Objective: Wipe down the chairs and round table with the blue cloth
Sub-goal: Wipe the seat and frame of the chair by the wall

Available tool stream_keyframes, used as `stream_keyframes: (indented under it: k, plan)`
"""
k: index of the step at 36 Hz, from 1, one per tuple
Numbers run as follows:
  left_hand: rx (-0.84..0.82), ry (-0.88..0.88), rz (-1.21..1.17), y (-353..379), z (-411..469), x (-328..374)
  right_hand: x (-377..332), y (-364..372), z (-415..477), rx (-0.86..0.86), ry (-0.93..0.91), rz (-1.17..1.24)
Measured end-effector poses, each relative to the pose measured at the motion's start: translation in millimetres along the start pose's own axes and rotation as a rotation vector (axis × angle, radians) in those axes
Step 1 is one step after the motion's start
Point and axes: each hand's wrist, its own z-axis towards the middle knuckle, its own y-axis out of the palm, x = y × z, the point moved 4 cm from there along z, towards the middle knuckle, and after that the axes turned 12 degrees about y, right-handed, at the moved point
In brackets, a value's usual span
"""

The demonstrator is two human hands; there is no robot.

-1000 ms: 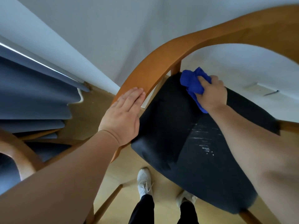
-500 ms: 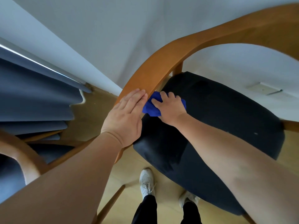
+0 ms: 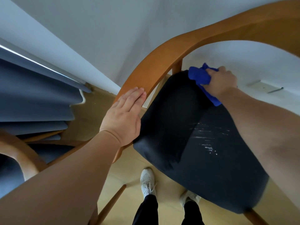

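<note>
A wooden chair with a curved backrest rail (image 3: pixel 162 62) and a dark padded seat (image 3: pixel 203 151) fills the middle and right of the head view. My right hand (image 3: pixel 222 82) grips a bunched blue cloth (image 3: pixel 200 76) and presses it on the far edge of the seat, beside a back post. Straight-fingered and flat, my left hand (image 3: pixel 125 116) rests on the left end of the rail. Pale streaks (image 3: pixel 206 138) show on the seat beneath my right forearm.
A second wooden chair with a blue-grey seat (image 3: pixel 21 153) stands at the lower left. Grey-blue curtains (image 3: pixel 32 98) hang at the left beside a white wall. My feet in white shoes (image 3: pixel 147 181) stand on the pale wood floor under the seat's near edge.
My right hand has swept the cloth from the seat's near-left corner by my left hand back to the far edge. My left hand stays on the rail.
</note>
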Motion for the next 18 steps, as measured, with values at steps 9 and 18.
stream_keyframes:
  k: [9, 18]
  plan:
    - [-0.023, 0.004, -0.004, 2.0, -0.9, 0.0, 26.3, 15.0, -5.9, 0.065, 0.157, 0.191]
    - [-0.016, 0.017, -0.018, 2.0, 0.0, 0.0, 65.1, 26.7, -23.1, 0.01, 0.272, 0.192]
